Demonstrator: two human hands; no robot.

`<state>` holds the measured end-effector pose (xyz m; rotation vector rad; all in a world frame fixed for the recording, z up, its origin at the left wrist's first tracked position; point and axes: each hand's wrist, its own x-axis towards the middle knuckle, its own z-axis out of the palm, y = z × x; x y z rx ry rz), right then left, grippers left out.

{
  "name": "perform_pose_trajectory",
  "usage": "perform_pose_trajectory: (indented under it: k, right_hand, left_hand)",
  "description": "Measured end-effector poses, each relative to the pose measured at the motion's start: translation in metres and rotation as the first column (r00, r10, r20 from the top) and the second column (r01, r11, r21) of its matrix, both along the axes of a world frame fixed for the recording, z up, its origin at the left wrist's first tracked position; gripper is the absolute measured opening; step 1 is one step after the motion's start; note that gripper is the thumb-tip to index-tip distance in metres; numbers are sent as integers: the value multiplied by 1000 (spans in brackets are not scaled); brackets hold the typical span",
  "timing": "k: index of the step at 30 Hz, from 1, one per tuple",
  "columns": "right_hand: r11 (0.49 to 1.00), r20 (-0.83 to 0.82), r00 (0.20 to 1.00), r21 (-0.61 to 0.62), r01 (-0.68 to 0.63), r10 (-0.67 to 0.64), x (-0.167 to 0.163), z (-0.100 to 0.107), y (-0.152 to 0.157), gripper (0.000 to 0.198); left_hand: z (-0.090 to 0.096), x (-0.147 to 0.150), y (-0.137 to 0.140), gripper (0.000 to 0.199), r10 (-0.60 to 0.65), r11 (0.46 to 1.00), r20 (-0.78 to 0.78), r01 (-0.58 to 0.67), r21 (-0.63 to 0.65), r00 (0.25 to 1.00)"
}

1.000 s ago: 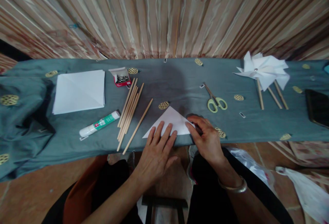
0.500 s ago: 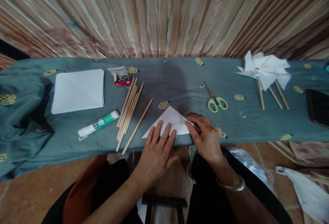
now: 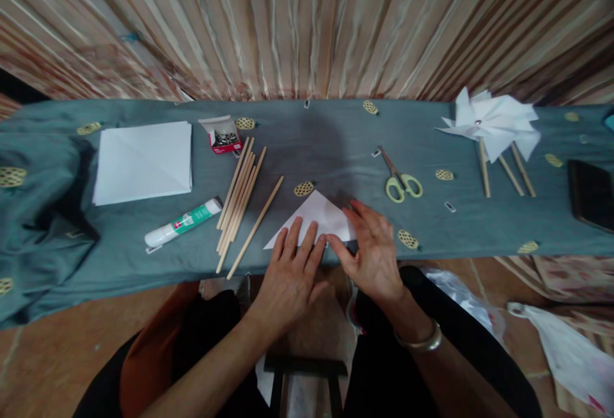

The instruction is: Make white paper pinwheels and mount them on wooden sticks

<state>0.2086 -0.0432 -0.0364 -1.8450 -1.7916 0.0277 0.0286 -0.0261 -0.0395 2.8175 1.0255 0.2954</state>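
A white sheet of paper [image 3: 319,210], folded into a triangle, lies at the table's front edge with its peak pointing away from me. My left hand [image 3: 292,271] rests flat on its lower left part, fingers spread. At the right corner is my right hand [image 3: 371,248], its thumb stretched toward the left fingers along the folded edge and its other fingers extended over the paper's right side. Left of the paper lie a single wooden stick [image 3: 255,227] and a bundle of several more sticks [image 3: 240,197]. Green-handled scissors [image 3: 400,181] lie beyond my right hand.
A stack of white paper [image 3: 144,162], a glue stick [image 3: 183,222] and a red box of metal pins [image 3: 224,140] are on the left. Paper pinwheels [image 3: 496,124] on sticks and a black phone [image 3: 592,191] lie at the right. Behind the table hangs a curtain [image 3: 297,28].
My right hand has shifted left along the paper's lower edge, its thumb now near my left fingers. The left hand stays on the paper. The whole view has shifted slightly.
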Motion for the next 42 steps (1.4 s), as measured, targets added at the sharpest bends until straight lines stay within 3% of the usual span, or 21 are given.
perform_pose_trajectory:
  k: [6,16,31,36,42]
  right_hand:
    - [998,-3,999,-50,35,-35,1,-2,-9,59]
    - [992,-63,991,-55,115,-119,47,-9,-24,50]
    - [999,-118,993,-45,6,-12,41,-1,-21,40]
    - [999,-284,958,-39,27,-37,37,-2,-17,23]
    - [992,-593,798,-10,125,-106,49,8,-10,13]
  left_hand:
    - [2,-1,0,74,-4,1000,-14,4,-7,1000]
    - [-3,-34,3,66,27,998,-13,-27,50,1000]
    - [-7,-46,0,74,45,992,5,-45,121,999]
    - [-6,-43,1,72,62,993,31,-65,104,998]
    - [13,-34,8,79,93,985,175,-116,127,980]
